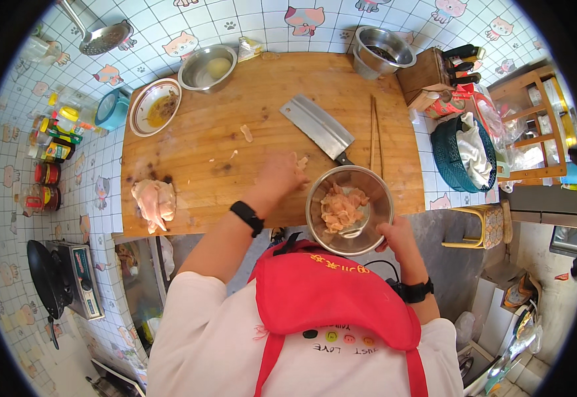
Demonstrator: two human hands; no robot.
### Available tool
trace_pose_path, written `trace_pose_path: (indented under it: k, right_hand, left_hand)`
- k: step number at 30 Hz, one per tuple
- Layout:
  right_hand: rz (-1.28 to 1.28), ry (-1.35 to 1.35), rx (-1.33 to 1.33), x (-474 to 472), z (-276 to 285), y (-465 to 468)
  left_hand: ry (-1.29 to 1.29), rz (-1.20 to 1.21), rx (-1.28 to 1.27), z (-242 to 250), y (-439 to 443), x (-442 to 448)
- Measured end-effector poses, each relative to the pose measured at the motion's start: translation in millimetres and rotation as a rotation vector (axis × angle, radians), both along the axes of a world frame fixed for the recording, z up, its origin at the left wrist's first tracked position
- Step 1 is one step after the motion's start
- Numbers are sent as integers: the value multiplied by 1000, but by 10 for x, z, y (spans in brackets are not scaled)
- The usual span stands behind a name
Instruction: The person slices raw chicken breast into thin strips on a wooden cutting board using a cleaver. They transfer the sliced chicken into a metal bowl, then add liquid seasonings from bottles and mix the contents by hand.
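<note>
My right hand (398, 234) grips the rim of a stainless steel bowl (368, 218) at the board's front edge. Sliced raw meat (342, 208) lies in the bowl. Left of the bowl, my left hand (284, 173), somewhat blurred, is over the wooden board (209, 149) with pieces of raw meat (300, 161) at its fingers. Beyond the bowl a cleaver (318, 126) lies flat, its handle towards the bowl. A larger piece of raw meat (153, 201) rests at the board's left front, and small scraps (246, 133) lie near the middle.
Wooden chopsticks (373, 131) lie right of the cleaver. At the back stand a patterned bowl (139, 106) with yellow liquid, a metal bowl (194, 69), stacked metal bowls (392, 44) and a knife block (417, 74). A teal basket (442, 154) with a white cloth stands at the right.
</note>
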State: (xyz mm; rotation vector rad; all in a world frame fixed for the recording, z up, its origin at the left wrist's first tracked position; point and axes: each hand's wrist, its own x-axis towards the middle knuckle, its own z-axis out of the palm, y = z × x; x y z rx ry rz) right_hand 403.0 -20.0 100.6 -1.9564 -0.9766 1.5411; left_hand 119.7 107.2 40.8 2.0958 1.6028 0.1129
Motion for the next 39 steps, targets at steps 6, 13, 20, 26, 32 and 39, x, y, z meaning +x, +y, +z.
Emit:
trace_pose_path:
  k: [6, 13, 20, 26, 32, 39]
  right_hand:
    - [-46, 20, -39, 17, -35, -55]
    - [-40, 27, -17, -23, -89, -36]
    - [-21, 31, -2, -67, -93, 5]
    - [-135, 37, -12, 112, 47, -161]
    - [-150, 55, 8, 151, 55, -196]
    - [-122, 57, -14, 50, 24, -130]
  left_hand:
    - [-212, -74, 247, -269, -122, 300]
    - [-811, 382, -514, 313, 30, -84]
    - [-742, -300, 329, 702, -456, 269]
    - [-405, -178, 279, 350, -158, 0]
    - [-84, -562, 341, -161, -413, 187]
    - [-9, -57, 378, -182, 274, -624]
